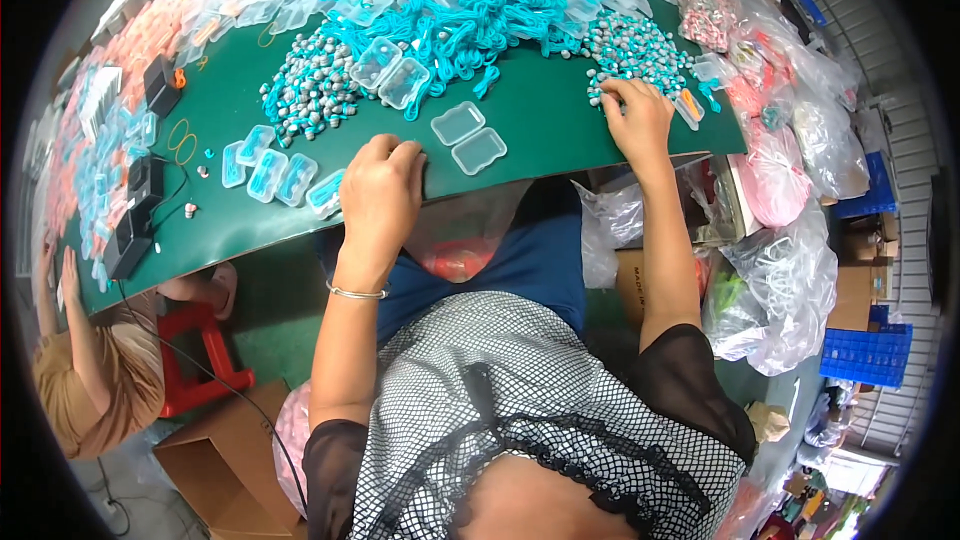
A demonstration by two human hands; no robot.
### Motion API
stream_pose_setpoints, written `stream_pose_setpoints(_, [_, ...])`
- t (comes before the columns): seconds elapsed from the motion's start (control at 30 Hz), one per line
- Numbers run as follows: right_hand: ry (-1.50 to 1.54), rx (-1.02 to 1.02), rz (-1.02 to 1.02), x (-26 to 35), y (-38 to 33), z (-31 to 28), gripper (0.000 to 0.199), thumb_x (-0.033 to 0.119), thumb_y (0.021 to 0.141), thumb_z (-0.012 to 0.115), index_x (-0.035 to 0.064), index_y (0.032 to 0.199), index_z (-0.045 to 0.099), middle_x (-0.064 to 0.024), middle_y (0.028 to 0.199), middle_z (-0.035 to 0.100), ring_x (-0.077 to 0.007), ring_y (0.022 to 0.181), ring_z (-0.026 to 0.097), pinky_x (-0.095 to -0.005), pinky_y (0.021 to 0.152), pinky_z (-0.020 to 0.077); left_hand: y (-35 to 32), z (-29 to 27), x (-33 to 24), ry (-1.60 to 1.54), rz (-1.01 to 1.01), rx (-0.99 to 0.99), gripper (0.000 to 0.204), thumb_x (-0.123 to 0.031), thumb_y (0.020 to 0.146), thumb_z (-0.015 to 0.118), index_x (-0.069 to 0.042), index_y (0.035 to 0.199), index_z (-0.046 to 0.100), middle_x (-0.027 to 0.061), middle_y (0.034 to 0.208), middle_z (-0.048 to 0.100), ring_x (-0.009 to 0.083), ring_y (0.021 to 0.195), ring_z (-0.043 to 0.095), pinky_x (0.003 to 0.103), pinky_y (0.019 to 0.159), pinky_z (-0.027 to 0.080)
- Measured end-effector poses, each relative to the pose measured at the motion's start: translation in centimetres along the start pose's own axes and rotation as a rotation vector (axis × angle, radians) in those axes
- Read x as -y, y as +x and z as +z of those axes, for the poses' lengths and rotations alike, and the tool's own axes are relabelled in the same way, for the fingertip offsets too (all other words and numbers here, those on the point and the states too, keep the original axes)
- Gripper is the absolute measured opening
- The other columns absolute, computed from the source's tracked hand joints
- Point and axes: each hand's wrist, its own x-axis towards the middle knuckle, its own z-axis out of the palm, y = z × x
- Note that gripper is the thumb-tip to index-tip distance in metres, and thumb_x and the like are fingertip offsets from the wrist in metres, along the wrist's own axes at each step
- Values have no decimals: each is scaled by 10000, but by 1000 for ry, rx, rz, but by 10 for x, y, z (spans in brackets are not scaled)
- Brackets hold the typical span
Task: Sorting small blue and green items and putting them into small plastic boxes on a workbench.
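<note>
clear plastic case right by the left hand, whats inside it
Something turquoise shows through the clear plastic case, too blurred to name exactly. The left hand overlaps the case's right edge, so anything inside there is covered.

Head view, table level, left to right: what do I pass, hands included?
Black boxes → filled clear cases → left hand → open clear case → right hand → pink plastic bag.

On table: case between hands; cords behind; pieces flanking cords
</note>
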Motion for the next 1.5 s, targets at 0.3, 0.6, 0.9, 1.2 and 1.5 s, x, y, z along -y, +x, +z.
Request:
stream_pose_setpoints(0.3, [-208, 216, -43, 22, 6, 3, 136, 214, 793, 741, 155, 916, 731, -23, 900, 678, -231, 929, 616, -477, 905, 351, -3, 4, -9, -14, -130, 12, 139, -45, 819, 698, -54, 957, 679, 128, 912, 653, 341, 807, 647, 424, 686, 517])
stream_pose_setpoints(0.6, [524, 206, 239, 36, -4, -2, 195, 13, 773, 733, 57, 961, 703, -69, 837, 675, -199, 744, 666, -397, 841, 478, -5, 7, -10, -209, -228, 23, 126, -36, 815, 690, -27, 940, 671, 139, 881, 645, 326, 781, 646, 419, 692, 523])
stream_pose_setpoints(0.9, [456, 222, -27, 57, -21, 9, 129, 23, 814, 691, 46, 941, 704, -101, 914, 681, -292, 858, 649, -390, 778, 510, -3, 19, -30, -495, -278, -4, 110, -44, 811, 706, -41, 920, 692, 111, 896, 666, 272, 697, 660, 365, 620, 523])
stream_pose_setpoints(1.2, [617, 345, 79, 82, -13, 0, 128, 47, 815, 688, 55, 943, 704, -84, 904, 686, -279, 879, 642, -386, 793, 488, -1, 25, -34, -426, -211, -28, 120, -51, 799, 730, -41, 914, 700, 81, 866, 663, 203, 635, 599, 329, 581, 495])
stream_pose_setpoints(1.5, [404, 246, -244, 120, -22, 12, 94, 138, 819, 716, 119, 909, 696, 1, 899, 674, -192, 921, 605, -374, 861, 369, -4, 40, -43, -232, -105, -101, 91, -91, 771, 733, -93, 850, 688, 51, 871, 627, 278, 815, 573, 403, 727, 473])
